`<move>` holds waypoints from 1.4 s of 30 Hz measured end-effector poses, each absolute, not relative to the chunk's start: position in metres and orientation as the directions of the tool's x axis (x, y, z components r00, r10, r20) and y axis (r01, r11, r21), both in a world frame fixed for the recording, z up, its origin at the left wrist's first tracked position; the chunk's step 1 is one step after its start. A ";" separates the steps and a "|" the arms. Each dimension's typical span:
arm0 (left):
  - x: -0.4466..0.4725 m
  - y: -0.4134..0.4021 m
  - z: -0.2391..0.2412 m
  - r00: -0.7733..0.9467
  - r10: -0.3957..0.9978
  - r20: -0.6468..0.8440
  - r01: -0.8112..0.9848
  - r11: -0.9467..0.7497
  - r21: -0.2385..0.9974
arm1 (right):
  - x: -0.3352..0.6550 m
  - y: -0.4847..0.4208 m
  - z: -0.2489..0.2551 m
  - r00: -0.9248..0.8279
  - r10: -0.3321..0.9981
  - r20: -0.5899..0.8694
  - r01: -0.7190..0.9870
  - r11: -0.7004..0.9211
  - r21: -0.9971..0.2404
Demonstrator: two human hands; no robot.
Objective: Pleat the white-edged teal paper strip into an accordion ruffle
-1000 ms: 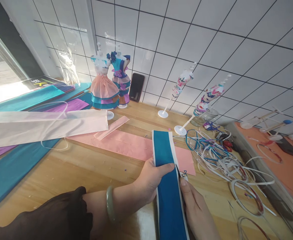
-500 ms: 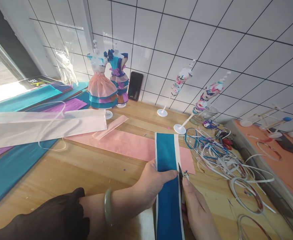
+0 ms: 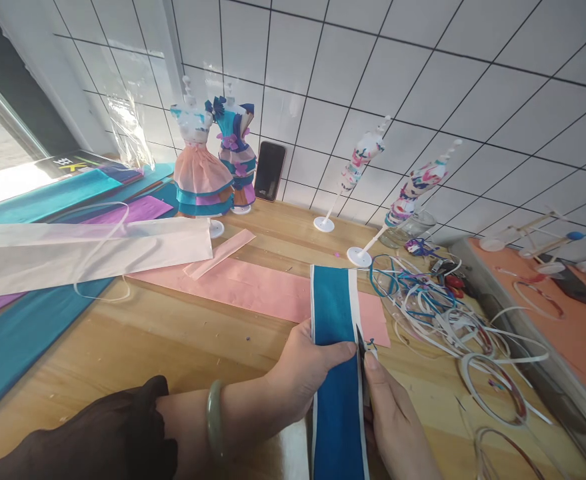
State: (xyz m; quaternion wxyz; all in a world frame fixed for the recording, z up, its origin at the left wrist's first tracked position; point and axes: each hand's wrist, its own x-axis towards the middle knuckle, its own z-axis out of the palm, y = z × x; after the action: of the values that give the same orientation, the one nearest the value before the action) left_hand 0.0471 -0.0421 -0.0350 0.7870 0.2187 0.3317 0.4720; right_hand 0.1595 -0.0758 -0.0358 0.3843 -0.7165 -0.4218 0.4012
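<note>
My left hand (image 3: 303, 360) is closed on a long blue strip (image 3: 333, 307) with white borders, its thumb pressed on the front and its fingers behind. The strip stands upright toward me, its lower end running out of view. My right hand (image 3: 397, 420) grips small dark-bladed scissors (image 3: 361, 340), their handles mostly hidden by the fingers. The pointed blade lies against the strip's right white border, close to my left thumb tip. Behind the strip, a pink strip (image 3: 267, 293) lies flat on the wooden table (image 3: 173, 347).
Several small dress forms stand at the back, one in a pink skirt (image 3: 203, 170). A phone (image 3: 271, 170) leans on the tiled wall. Tangled trimmings (image 3: 437, 300) lie to the right beside an orange-surfaced tray (image 3: 563, 333). White fabric (image 3: 123, 257) and blue fabric (image 3: 33, 340) spread left.
Both hands, the blue strip and the scissors hold almost the same place. The view has shifted very slightly.
</note>
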 end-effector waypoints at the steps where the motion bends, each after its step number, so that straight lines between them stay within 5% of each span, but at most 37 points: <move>1: 0.047 -0.042 -0.035 0.331 0.890 -0.314 -0.601 0.456 0.657 | 0.159 -0.076 -0.035 0.318 0.915 -0.247 0.286 -0.341 -0.896; 11: 0.048 -0.044 -0.033 0.326 0.878 -0.350 -0.612 0.478 0.629 | 0.164 -0.073 -0.034 0.253 0.906 -0.339 0.259 -0.401 -0.879; 26: 0.049 -0.043 -0.032 0.323 0.859 -0.398 -0.607 0.511 0.609 | 0.167 -0.070 -0.033 0.174 0.952 -0.253 0.347 -0.300 -0.889; 42: 0.037 -0.027 -0.023 0.317 0.876 -0.363 -0.623 0.481 0.617 | 0.153 -0.078 -0.034 0.250 0.878 -0.407 0.105 -0.443 -0.891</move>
State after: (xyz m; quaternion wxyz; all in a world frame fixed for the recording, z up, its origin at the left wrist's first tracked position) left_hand 0.0372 -0.0266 -0.0231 0.7899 0.1854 0.3411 0.4747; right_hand 0.1534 -0.0785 -0.0338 0.3889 -0.6884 -0.3570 0.4975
